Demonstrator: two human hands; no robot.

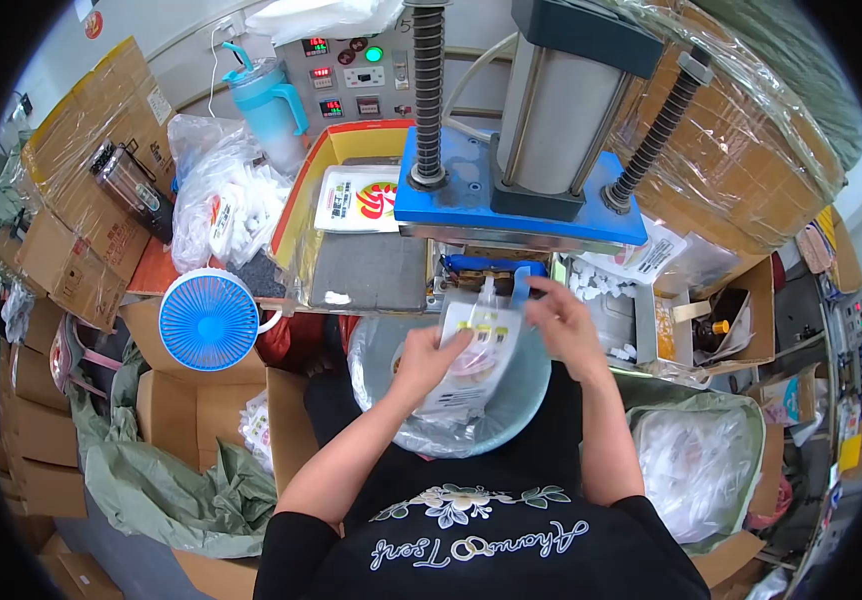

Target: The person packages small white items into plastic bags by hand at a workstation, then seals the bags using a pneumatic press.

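Note:
My left hand [434,362] is closed on the left edge of a white printed spout pouch [478,368], with the thumb across its front. The pouch's clear spout [489,291] points up, toward the press. At the pouch's upper right, my right hand [563,328] has its fingers curled against a light-blue strip [520,287]; the fingertips are slightly blurred. Beneath both hands is a pale round basin [523,418] lined with clear plastic, partly hidden by the pouch and arms.
A press with a blue plate [471,205] stands just ahead, flanked by spring posts. A yellow-edged tray [296,215] holds a stack of printed pouches [356,198]. Nearby are a blue fan [209,318], an open carton [191,408], a box of small white parts [606,283] and a plastic-lined bin [693,465].

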